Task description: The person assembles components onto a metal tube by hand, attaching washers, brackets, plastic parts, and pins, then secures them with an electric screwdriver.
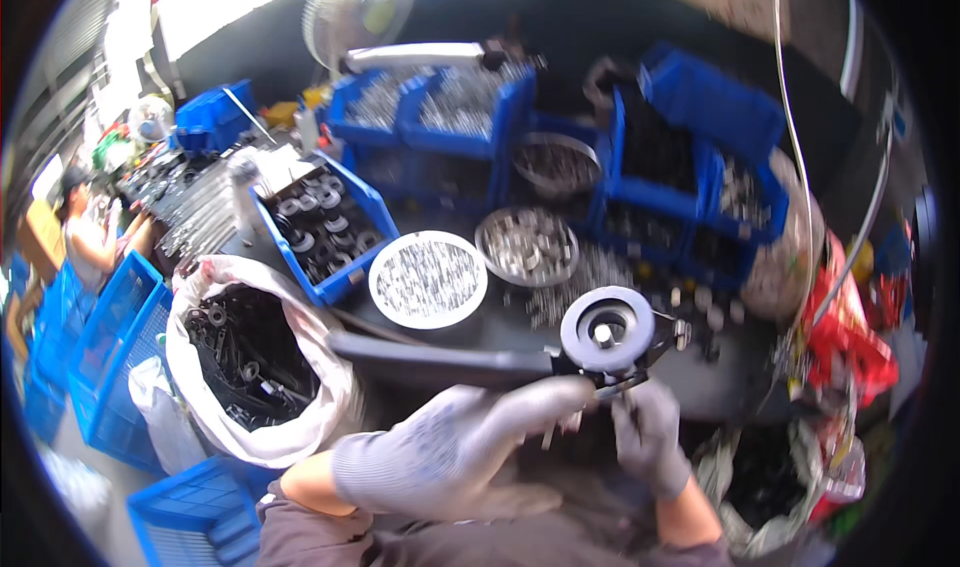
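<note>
Grey-gloved in the head view, the left hand (450,457) lies open, thumb well apart from its extended fingers (515,504), with no part visible in its grasp. The right hand (652,442) has its fingers curled just below a grey ring-shaped fitting (641,332); blur prevents telling whether they grip anything. The fitting, a bright metal piece (603,335) at its centre, sits just beyond the left thumb tip and right fingers. A black bar (440,359) extends leftward from near its base, beyond the left fingers. Farther beyond, on the dark bench (722,392), stand a white dish (430,322) and a bowl (530,283), both holding small metal pieces. Left of the left fingers: a white sack (345,372) of dark parts.
</note>
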`<state>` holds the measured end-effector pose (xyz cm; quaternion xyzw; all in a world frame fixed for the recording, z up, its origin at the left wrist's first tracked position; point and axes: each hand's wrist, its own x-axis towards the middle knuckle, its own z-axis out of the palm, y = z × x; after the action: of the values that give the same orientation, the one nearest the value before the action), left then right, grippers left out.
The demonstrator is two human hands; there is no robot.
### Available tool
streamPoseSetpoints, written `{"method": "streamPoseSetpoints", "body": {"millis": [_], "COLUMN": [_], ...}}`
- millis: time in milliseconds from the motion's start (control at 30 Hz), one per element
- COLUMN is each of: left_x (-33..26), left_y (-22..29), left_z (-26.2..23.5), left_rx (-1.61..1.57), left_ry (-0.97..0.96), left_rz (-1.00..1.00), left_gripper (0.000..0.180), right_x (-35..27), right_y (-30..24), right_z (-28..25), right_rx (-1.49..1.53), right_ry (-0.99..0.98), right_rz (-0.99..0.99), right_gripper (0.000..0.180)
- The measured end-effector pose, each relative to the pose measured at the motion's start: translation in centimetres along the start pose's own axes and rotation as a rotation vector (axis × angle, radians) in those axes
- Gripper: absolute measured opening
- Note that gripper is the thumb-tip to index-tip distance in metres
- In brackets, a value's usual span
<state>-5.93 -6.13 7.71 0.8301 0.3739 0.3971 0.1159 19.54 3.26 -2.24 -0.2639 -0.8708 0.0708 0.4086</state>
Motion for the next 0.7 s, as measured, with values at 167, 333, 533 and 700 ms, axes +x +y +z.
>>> {"method": "streamPoseSetpoints", "body": {"millis": [167, 333, 533, 700], "left_x": [-4.0, -7.8, -9.2, -8.8], "left_y": [0.7, -2.9, -9.4, -11.3], "left_z": [4.2, 14.8, 21.3, 17.6], "left_rx": [-0.147, -0.243, -0.108, -0.611], "left_ry": [-0.418, -0.162, -0.129, -0.413], "left_rz": [-0.010, -0.210, -0.378, -0.386], "left_gripper": [0.056, 0.042, 0.028, 0.032], "right_x": [-8.6, -20.3, -18.1, -14.5], "right_y": [4.9, 10.6, 9.6, 7.3], "right_z": [6.5, 19.6, 19.6, 9.7], "right_rx": [-0.278, 0.122, 0.364, 0.199], "right_ry": [-0.575, -0.936, -0.937, -0.694], "right_rz": [0.685, 0.653, 0.574, 0.704], "right_gripper": [0.018, 0.039, 0.046, 0.033]}}
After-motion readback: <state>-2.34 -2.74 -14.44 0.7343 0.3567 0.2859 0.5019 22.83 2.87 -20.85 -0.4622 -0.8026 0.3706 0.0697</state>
